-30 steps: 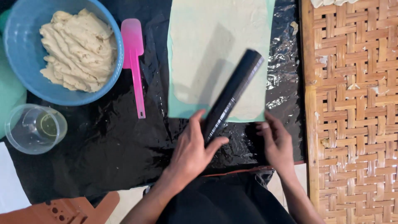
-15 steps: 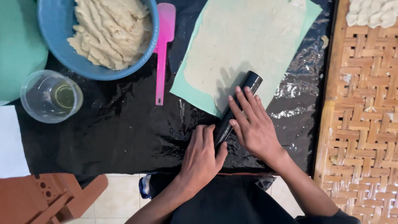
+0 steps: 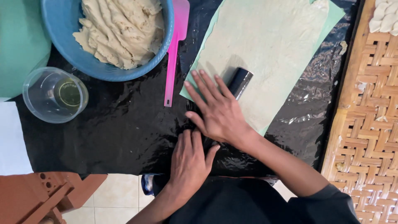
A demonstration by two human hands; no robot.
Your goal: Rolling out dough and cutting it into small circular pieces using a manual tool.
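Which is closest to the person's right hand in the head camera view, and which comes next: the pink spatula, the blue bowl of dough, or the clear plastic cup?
From the right hand, nearest first:
1. Pink spatula, just to its left.
2. Blue bowl of dough, farther up and left.
3. Clear plastic cup, far left on the black sheet.

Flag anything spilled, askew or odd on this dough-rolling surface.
Little stands out. A dough scrap lies loose on the black sheet, off the green mat. The mat sits skewed to the sheet's edge. The roller lies slanted under the right hand; the left hand rests behind it.
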